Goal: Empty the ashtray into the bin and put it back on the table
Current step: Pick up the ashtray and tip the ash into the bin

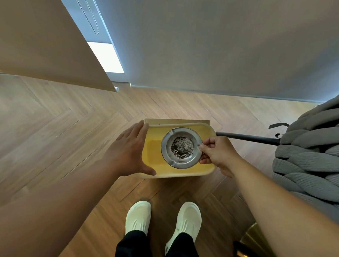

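Note:
I look straight down at a yellow bin (182, 175) standing on the wood floor in front of my feet. A round metal ashtray (181, 147) hangs level over the bin's opening, with grey ash heaped in its centre. My right hand (218, 153) pinches the ashtray's right rim between thumb and fingers. My left hand (131, 148) is spread flat against the bin's left edge, fingertips at the far corner and thumb at the near corner, holding nothing.
A chunky grey knitted seat (310, 159) bulges in at the right, with a black rod (246, 138) reaching from it toward the bin. A wall and a roller blind stand behind. My white shoes (138, 217) are just short of the bin.

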Demonstrator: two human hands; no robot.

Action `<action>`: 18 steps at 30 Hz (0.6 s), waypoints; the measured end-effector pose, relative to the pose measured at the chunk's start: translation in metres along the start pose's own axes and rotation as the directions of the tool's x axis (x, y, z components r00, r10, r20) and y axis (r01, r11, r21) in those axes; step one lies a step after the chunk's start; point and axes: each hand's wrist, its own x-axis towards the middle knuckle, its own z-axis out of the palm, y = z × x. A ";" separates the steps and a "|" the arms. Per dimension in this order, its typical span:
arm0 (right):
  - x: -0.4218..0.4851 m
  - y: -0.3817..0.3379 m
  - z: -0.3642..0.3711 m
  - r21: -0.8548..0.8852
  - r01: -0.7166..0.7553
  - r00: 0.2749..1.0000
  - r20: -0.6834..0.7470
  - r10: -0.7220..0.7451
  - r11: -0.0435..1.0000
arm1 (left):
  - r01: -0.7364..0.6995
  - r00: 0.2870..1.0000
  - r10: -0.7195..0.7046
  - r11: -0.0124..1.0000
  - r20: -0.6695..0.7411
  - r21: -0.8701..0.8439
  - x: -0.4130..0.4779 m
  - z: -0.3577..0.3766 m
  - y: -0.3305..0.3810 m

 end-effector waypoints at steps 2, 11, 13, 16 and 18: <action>0.002 0.001 0.002 -0.011 -0.002 1.000 0.012 0.002 1.000 | 0.007 1.000 -0.007 1.000 0.003 0.002 0.000 0.003 -0.003; 0.006 0.003 0.009 -0.028 -0.007 0.998 0.062 0.009 1.000 | -0.036 0.999 0.036 0.997 0.006 0.070 -0.009 0.015 -0.013; 0.007 0.003 0.008 -0.029 -0.009 0.997 0.073 0.011 1.000 | -0.040 0.999 0.039 0.995 0.013 0.094 -0.010 0.014 -0.014; 0.007 0.001 0.007 -0.037 0.002 0.996 0.089 0.002 0.999 | -0.035 0.999 0.033 0.995 0.014 0.094 -0.009 0.014 -0.014; 0.006 -0.001 0.006 -0.044 0.012 0.995 0.099 -0.008 0.999 | -0.026 1.000 0.024 0.996 0.019 0.090 -0.007 0.014 -0.014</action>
